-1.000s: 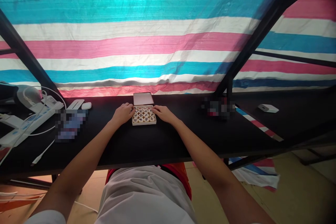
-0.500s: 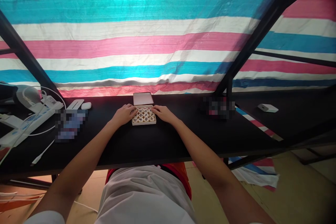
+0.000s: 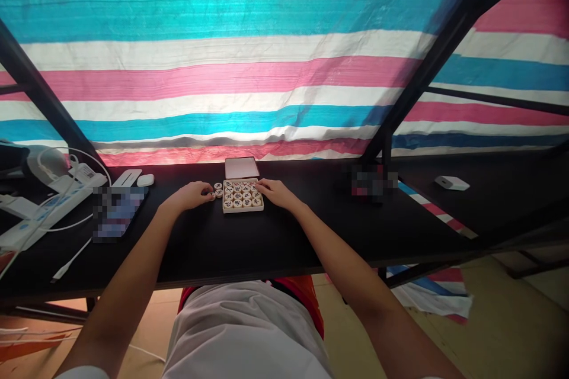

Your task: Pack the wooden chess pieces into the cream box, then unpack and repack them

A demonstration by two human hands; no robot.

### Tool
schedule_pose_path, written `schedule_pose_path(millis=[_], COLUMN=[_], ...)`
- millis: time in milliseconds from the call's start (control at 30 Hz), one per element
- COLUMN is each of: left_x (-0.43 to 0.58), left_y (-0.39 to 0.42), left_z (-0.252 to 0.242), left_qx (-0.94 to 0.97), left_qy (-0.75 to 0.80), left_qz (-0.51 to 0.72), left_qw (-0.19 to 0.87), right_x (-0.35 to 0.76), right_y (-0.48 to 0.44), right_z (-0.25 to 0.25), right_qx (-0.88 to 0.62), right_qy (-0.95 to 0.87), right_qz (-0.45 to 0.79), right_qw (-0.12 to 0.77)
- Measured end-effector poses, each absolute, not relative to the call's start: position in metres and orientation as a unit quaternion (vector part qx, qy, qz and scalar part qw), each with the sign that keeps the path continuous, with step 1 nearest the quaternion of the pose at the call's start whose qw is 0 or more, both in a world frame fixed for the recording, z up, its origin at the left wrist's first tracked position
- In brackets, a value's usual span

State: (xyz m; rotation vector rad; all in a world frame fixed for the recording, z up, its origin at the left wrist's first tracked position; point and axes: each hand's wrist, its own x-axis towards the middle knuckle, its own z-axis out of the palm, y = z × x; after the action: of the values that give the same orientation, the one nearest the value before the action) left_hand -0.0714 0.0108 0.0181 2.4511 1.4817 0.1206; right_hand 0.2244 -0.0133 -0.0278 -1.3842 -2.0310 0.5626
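Note:
A shallow white box (image 3: 243,210) filled with rows of round xiangqi pieces (image 3: 237,196) sits on the black table. The pieces are pale with dark or red characters. Behind the box, its lid (image 3: 241,168) lies with the pale inside showing. Left of the box, a few loose pieces (image 3: 218,186) rest on the table. My left hand (image 3: 191,195) is beside them, fingers curled and closed around one piece (image 3: 212,196) at the fingertips. My right hand (image 3: 273,191) holds the box's upper right corner, its fingertips touching the edge and the nearest pieces.
At left lie a phone-like blurred object (image 3: 120,213), a white earbud case (image 3: 145,180), a power strip (image 3: 56,210) and cables. A blurred dark item (image 3: 371,182) and a white charger (image 3: 452,183) are at right. Black frame bars and a striped sheet (image 3: 249,83) stand behind.
My left hand has moved left from the box onto the table. Loose xiangqi pieces now show beside the box. My right hand has stayed at the box's right side.

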Motion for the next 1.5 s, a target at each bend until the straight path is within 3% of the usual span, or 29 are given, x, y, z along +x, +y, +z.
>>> schedule_pose_path(millis=[567,1133,1500], left_x=[-0.070,-0.023,-0.008], left_y=[0.009,-0.002,0.019], left_z=[0.021,0.011,-0.009], left_qx=[0.846,0.856,0.883], left_qy=[0.513,0.455,0.428], left_qz=[0.027,0.241,0.193], left_qw=[0.145,0.044,-0.008], right_x=[0.223,0.224,0.224], right_y=[-0.017,-0.014,-0.014], right_z=[-0.024,-0.027,-0.025], right_qx=[-0.527,-0.518,-0.526], right_qy=[-0.762,-0.769,-0.773], right_qz=[0.220,0.216,0.203], right_qw=[0.306,0.305,0.291])
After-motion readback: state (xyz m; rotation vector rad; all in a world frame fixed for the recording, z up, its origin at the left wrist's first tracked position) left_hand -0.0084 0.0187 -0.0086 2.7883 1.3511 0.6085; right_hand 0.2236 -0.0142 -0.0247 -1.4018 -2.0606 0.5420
